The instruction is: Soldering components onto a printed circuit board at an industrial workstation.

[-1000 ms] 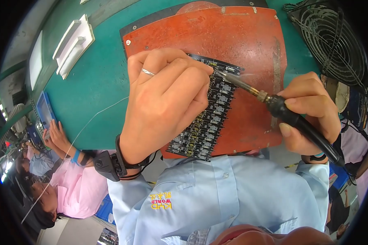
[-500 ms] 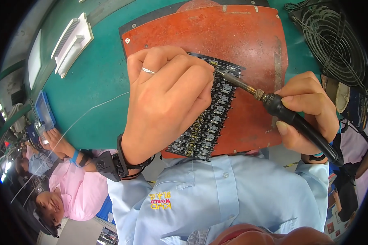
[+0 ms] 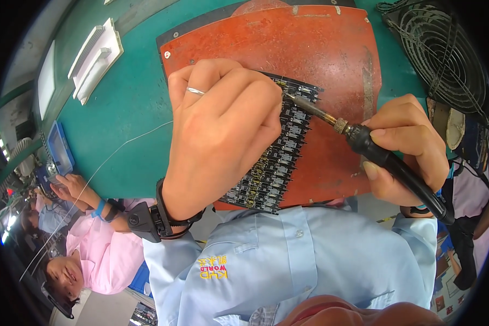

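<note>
My right hand [image 3: 410, 149] grips a black soldering iron [image 3: 380, 155] by its handle. The iron's metal tip points up and left and meets the far part of a panel of black circuit boards [image 3: 288, 146]. Over the panel's left side, my left hand [image 3: 223, 127] is closed, with a ring on one finger and its fingertips close to the iron's tip. A thin solder wire [image 3: 130, 141] runs out from behind this hand toward the lower left. Its working end is hidden by the fingers. The panel lies slanted on a red board [image 3: 337, 54], partly covered by my left hand.
A green table [image 3: 125, 92] bears the red board. A black fan with a wire guard [image 3: 440, 54] stands at the far right. White slotted holders [image 3: 98, 60] lie at the far left. Beside a blue tray [image 3: 61, 146], a co-worker in a pink shirt [image 3: 100, 244] has a hand raised.
The iron and my right hand have shifted slightly left, the tip staying at the panel. My left hand moved only a little. The co-worker's hand at the left has changed pose.
</note>
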